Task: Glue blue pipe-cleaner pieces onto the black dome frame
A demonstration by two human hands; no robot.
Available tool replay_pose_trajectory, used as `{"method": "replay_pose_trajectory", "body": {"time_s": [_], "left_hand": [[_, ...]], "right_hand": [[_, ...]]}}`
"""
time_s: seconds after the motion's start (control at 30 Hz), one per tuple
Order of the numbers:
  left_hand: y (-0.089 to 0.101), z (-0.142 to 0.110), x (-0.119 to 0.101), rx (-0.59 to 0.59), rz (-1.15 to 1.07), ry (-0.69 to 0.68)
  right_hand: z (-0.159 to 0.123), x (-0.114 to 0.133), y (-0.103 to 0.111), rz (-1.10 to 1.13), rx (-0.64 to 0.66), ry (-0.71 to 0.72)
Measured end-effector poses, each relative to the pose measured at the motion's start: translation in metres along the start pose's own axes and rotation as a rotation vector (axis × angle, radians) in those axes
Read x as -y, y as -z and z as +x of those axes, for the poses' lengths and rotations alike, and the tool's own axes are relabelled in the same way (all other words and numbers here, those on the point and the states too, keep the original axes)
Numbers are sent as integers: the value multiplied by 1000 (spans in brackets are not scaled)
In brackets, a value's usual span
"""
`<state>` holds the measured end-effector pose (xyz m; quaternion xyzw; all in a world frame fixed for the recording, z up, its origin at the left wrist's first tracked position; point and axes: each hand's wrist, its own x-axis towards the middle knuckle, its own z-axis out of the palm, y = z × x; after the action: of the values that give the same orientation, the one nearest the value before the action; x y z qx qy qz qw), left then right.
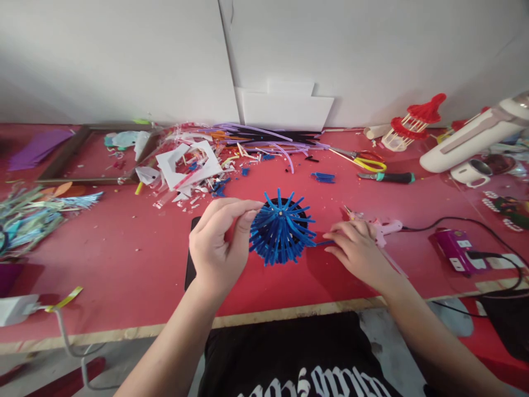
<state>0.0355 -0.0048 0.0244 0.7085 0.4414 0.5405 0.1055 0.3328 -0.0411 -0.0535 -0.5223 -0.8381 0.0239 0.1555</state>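
Observation:
A round blue pipe-cleaner piece [282,237], its stems fanning out from a pale centre tip, stands near the table's front edge over a dark round base. My left hand [221,240] is at its upper left, thumb and forefinger pinched at the outer end of a stem. The exact grip point is partly hidden by the fingers. To the right, my right hand [357,248] rests low over the table, its thumb and fingers around a short blue pipe-cleaner stem [324,243]. A pink glue gun [386,229] lies partly behind that hand.
Cut blue stems [323,177], scissors [370,162] and pliers [386,177] lie beyond. Scraps [185,171] and a wooden frame [88,181] are at back left. A phone [190,270] lies under my left wrist. A purple power box [457,251] with cables stands right.

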Motion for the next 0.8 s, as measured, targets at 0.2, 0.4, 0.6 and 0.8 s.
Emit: {"method": "replay_pose_trajectory", "body": {"time_s": [0.2, 0.4, 0.6, 0.8], "left_hand": [[7, 0, -9, -25, -118, -118], [2, 7, -30, 359, -130, -426], [-9, 10, -31, 344, -125, -421], [6, 14, -28, 335, -17, -399]], "right_hand": [[8, 14, 2, 230, 124, 175], [17, 42, 40, 734, -340, 61], [38, 67, 72, 951, -172, 63], [44, 68, 71, 1353, -34, -50]]}}
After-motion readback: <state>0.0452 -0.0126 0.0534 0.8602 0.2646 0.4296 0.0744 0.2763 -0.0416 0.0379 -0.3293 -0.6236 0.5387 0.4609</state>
